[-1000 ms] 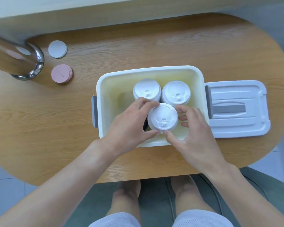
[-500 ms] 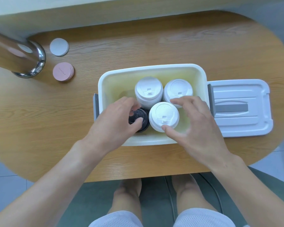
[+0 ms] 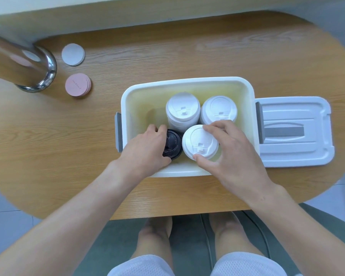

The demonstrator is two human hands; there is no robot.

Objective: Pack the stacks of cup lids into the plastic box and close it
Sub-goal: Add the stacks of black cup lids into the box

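Observation:
A white plastic box stands open in the middle of the wooden table. Inside it are two white lid stacks at the back, one left and one right. A third white lid stack is at the front, gripped by my right hand between thumb and fingers. A low black lid stack sits at the front left of the box, and my left hand is closed around its left side. The box lid lies flat just right of the box.
A white round coaster stack and a pink one lie at the back left, beside a shiny metal column. The table's near edge curves just above my knees. A wall ledge runs along the back.
My left hand left the front white stack and moved left onto the black stack. My right hand shifted over the front white stack and took hold of it.

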